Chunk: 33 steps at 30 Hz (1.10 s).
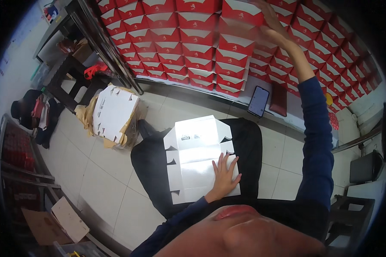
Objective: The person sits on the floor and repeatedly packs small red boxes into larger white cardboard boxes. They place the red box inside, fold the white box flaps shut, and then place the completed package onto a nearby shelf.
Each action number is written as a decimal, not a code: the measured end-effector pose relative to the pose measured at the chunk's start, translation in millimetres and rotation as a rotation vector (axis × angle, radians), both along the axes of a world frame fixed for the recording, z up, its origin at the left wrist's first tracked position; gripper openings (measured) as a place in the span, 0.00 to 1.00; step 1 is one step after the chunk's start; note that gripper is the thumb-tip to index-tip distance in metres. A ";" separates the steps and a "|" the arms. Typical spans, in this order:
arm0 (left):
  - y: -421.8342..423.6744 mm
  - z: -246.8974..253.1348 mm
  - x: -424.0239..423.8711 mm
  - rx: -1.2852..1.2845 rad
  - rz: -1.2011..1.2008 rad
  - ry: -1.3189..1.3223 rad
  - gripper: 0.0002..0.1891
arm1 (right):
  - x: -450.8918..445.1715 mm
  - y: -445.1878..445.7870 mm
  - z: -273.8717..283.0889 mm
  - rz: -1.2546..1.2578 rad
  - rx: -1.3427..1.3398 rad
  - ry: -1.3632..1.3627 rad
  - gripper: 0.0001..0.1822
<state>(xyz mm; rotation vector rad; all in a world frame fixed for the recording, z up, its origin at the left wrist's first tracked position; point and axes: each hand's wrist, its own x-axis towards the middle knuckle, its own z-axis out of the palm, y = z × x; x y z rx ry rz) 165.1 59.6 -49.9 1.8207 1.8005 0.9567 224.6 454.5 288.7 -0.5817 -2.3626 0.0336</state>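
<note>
A flat white cardboard box blank (197,175) with cut slots and folding tabs lies across my lap, its glossy face catching the light. My left hand (224,178) rests on its near right part with fingers spread, pressing flat rather than gripping. My right arm stretches far forward, and my right hand (275,27) is at the upper right beside the tallest front column of red and white cartons (233,48). Its fingers are extended and partly blurred; whether they touch a carton is unclear.
Rows of stacked red and white cartons (167,32) fill the far side. A phone (259,101) and a dark red wallet-like case (278,99) lie on the ledge before them. On the tiled floor at left sits a paper-wrapped stack of white blanks (115,110), near a dark plastic stool (62,78).
</note>
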 end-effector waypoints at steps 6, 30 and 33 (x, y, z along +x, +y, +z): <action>-10.8 8.3 -5.7 0.076 0.068 -0.300 0.37 | -3.7 8.5 16.8 -0.010 0.014 0.020 0.37; 2.3 93.4 -28.8 0.325 0.148 -1.088 0.18 | 10.7 -332.9 -247.5 0.005 -0.373 0.242 0.42; -3.1 74.3 -36.5 0.243 0.076 -0.928 0.16 | -3.4 -347.3 -250.1 -0.103 -0.469 0.401 0.41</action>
